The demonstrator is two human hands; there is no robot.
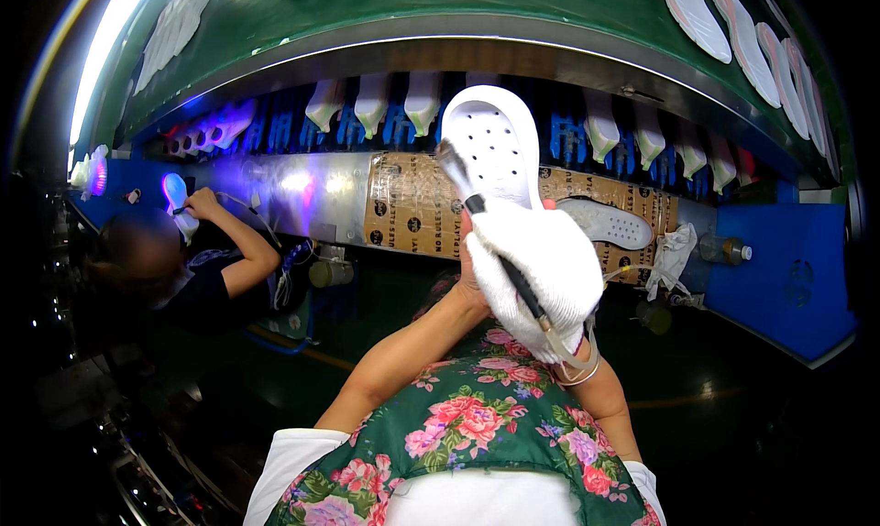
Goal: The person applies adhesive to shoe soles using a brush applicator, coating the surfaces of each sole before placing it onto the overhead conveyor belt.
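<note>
Gripping a brush [475,203] in the gloved right hand [539,271], beside the left rim of a white sole [495,141] held just ahead, lengthwise away from the body, in the left hand [468,268], seemingly closed round the near end.

I count two hands of my own, one bare left grip [469,271] and one gloved right grip [539,262]. I have one brush [474,202] and two white perforated shoe pieces [500,141]. Around me I count at least seven pale toe-shaped pieces [423,103], at least four flat soles [697,17], one white cloth [674,256], one capped bottle [722,249] and one other person [246,258].
</note>
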